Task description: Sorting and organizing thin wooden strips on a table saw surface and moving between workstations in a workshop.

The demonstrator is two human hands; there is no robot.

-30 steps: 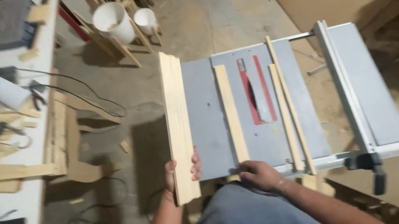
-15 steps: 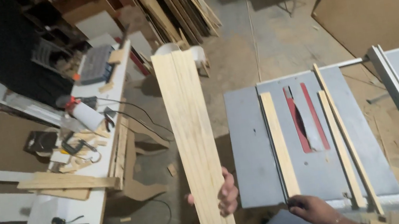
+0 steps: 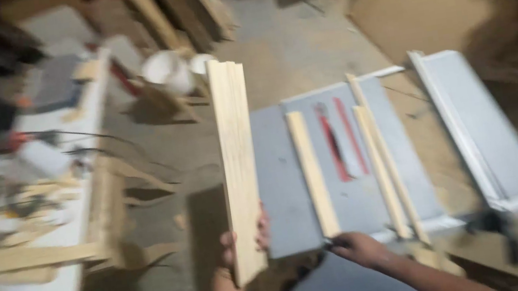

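— What's furthest left?

— A white workbench point(image 3: 56, 289), blurred, strewn with pale wood offcuts point(image 3: 18, 257) and dark tools too smeared to name. Behind it, on the concrete floor, stand two white buckets point(image 3: 169, 70).

— And the left hand?

— The left hand point(image 3: 243, 241) is wrapped around the lower end of a stack of pale wooden boards point(image 3: 238, 162), thumb on one face, fingers curled over the other edge. The stack is long, flat and straight-grained, held nearly upright, its top reaching up towards the buckets. It hangs just beside the left edge of the table saw point(image 3: 278, 183), not resting on it.

— The saw itself?

— A flat grey metal top with a red insert plate point(image 3: 339, 137) round the blade slot. Left of the insert lies a narrow wooden strip point(image 3: 312, 172), running front to back. Right of it lie two thinner strips point(image 3: 379, 155), side by side and touching along part of their length.

— The right hand?

— The right hand point(image 3: 354, 247) sits at the near edge of the table, at the near end of the narrow strip, fingers bent. Whether it actually pinches the strip I cannot tell; the blur hides it.

— Further right?

— A pale metal rip fence point(image 3: 456, 131) across the grey extension, and a large brown sheet point(image 3: 421, 1) of board on the floor.
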